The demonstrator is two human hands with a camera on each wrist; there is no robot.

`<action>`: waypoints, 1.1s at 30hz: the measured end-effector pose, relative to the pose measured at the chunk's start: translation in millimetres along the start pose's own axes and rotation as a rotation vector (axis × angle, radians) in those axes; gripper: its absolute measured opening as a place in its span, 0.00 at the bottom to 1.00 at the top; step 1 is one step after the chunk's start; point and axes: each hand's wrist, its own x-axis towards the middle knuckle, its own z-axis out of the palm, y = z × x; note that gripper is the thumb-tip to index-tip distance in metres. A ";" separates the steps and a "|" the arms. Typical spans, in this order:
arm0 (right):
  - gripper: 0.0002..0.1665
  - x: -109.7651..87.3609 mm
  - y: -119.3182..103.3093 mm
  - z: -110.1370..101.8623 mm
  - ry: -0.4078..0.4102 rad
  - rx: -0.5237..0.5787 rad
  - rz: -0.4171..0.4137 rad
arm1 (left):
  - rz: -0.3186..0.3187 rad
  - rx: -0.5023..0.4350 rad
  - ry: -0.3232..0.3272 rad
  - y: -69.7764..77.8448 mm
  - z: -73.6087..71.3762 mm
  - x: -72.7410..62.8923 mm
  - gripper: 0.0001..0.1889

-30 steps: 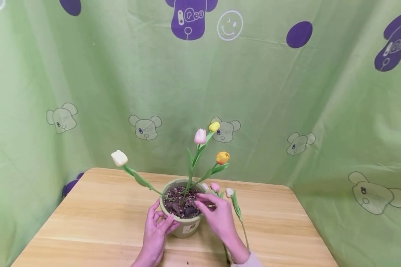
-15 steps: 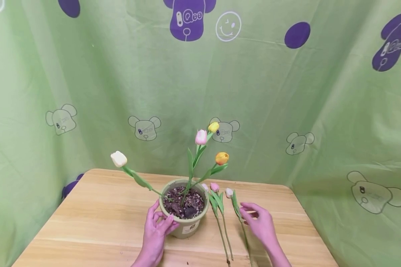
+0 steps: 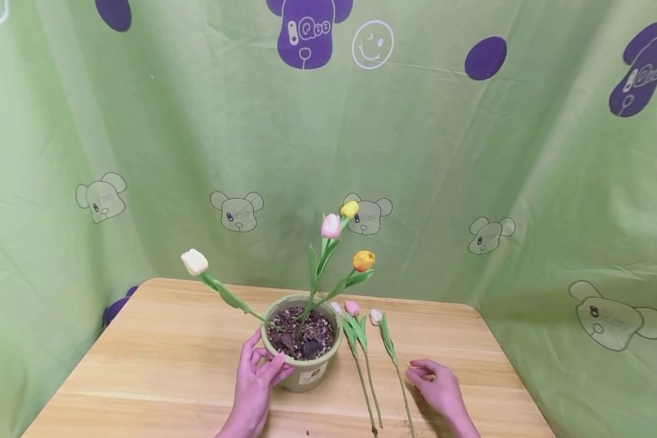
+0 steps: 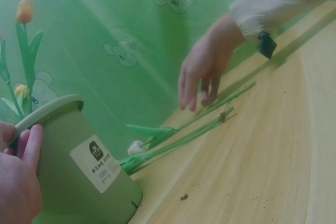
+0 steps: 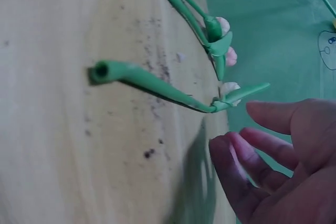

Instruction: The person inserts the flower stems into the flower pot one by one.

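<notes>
Your right grip (image 3: 438,387) is moving off the pot (image 3: 292,383), hovering relaxed and holding nothing beside a pale tulip (image 3: 390,348) lying on the surface (image 3: 170,365); your left grip (image 3: 253,380) is holding the pot's near side. You're seemingly fetching that tulip, calling for a light pinch.

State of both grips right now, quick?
Left grip: holding the flowerpot at its rim.
Right grip: open, holding nothing, beside a loose tulip.

Creased green hangings (image 3: 427,152), apparently cloth, with bear-head prints (image 3: 239,214) behind and beside a wood-grained table (image 3: 164,365)
</notes>
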 end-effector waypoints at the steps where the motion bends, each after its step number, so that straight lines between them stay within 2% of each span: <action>1: 0.21 0.0 0.9 1.8 -0.007 -0.004 0.003 | 0.000 -0.001 0.000 -0.2 0.0 -0.1 0.42; 5: 0.21 0.0 3.0 8.6 -0.028 0.013 0.031 | 0.001 -0.001 -0.001 -0.8 0.0 -0.3 0.42; 15: 0.23 3.9 -0.6 18.7 -0.046 -0.002 0.031 | 0.005 -0.001 -0.002 -0.5 0.0 -0.5 0.41; 22: 0.18 5.4 -4.7 21.9 -0.050 -0.037 0.057 | 0.011 -0.005 -0.007 0.5 0.1 -0.7 0.41; 28: 0.15 7.6 -4.2 22.4 -0.051 -0.088 0.045 | 0.023 -0.005 -0.006 0.3 -0.2 -0.5 0.42; 33: 0.13 6.5 -5.9 21.0 -0.051 -0.056 0.069 | 0.003 -0.006 -0.006 0.7 0.1 -0.4 0.41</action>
